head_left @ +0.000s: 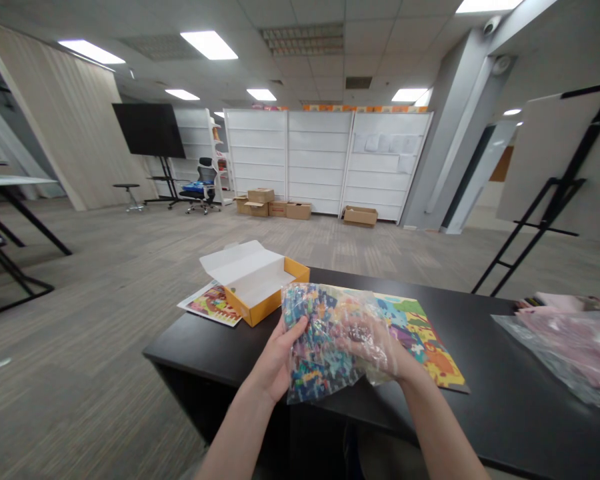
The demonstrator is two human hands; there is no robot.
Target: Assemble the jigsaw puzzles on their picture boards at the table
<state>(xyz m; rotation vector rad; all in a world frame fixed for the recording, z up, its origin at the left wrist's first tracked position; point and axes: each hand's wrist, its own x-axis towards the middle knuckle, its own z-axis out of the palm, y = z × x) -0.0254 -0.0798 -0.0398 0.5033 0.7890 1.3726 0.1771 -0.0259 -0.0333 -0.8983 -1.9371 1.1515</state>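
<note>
A clear plastic bag [317, 357] full of small colourful pieces is held up over the front edge of the black table. My left hand [280, 357] grips its left side, thumb on the front. My right hand [367, 337] is inside the bag, seen through the shiny plastic; its fingers look bent, but what they hold, if anything, is unclear. Behind the bag lies a colourful picture board [435, 353] with cartoon animals. An open yellow box [265, 310] with a white inside stands at the back left, partly over a printed picture sheet [213, 305].
Plastic-wrapped pink items [570, 333] lie on the right part of the black table [500, 400]. Beyond it are cardboard boxes [280, 208] by white shelves, an office chair [203, 187], a screen on a stand [150, 130] and a board on a black easel [545, 207].
</note>
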